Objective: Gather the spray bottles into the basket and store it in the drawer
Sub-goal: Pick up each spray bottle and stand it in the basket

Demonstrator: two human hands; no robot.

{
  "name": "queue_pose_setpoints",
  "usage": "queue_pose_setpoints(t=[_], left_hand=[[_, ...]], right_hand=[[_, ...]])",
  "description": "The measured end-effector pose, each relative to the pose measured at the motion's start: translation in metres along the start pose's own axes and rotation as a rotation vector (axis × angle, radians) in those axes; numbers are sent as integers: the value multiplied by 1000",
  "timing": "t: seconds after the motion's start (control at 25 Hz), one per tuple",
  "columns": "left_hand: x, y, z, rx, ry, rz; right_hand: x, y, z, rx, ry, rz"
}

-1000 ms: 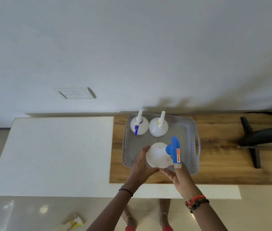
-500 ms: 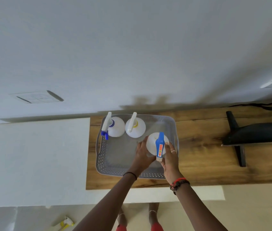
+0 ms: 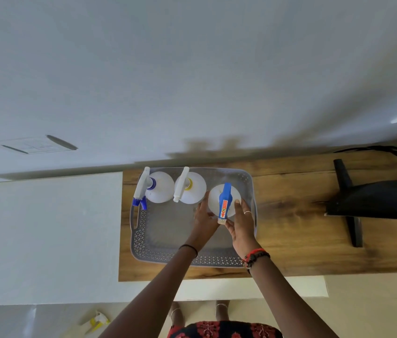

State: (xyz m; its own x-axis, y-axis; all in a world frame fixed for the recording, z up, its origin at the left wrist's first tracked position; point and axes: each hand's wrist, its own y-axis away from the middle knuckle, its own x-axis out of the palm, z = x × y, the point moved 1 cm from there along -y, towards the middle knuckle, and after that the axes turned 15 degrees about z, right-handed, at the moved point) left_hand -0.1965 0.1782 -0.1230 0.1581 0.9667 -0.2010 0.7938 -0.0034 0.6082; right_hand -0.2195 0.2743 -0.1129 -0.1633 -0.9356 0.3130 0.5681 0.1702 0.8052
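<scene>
left hand [image 3: 204, 219] and right hand [image 3: 240, 222] clasp blue-trigger spray bottle [image 3: 224, 200] | far right in grey basket [image 3: 141, 242] — seemingly set down | risk: careless release topples it onto yellow-collared bottle [image 3: 190, 187]

**Back row full, front of basket open**

Three spray bottles [image 3: 158, 191] [image 3: 191, 191] [image 3: 224, 200] line the far side of the grey basket [image 3: 143, 240], leaving its near half bare. Both hands, left [image 3: 204, 222] and right [image 3: 241, 224], flank the rightmost bottle. A black stand [image 3: 353, 203] blocks the wooden top [image 3: 290, 228] to the right.
</scene>
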Motion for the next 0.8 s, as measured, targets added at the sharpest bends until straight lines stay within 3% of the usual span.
queue_pose_setpoints(t=[0.16, 0.44, 0.8], left_hand=[[13, 10, 0, -141, 339, -60], [21, 3, -5, -208, 650, -69], [14, -5, -7, -230, 730, -57]], right_hand=[[5, -3, 4, -11, -35, -20], [8, -9, 11, -17, -47, -17], [11, -8, 16, 2, -75, -5]])
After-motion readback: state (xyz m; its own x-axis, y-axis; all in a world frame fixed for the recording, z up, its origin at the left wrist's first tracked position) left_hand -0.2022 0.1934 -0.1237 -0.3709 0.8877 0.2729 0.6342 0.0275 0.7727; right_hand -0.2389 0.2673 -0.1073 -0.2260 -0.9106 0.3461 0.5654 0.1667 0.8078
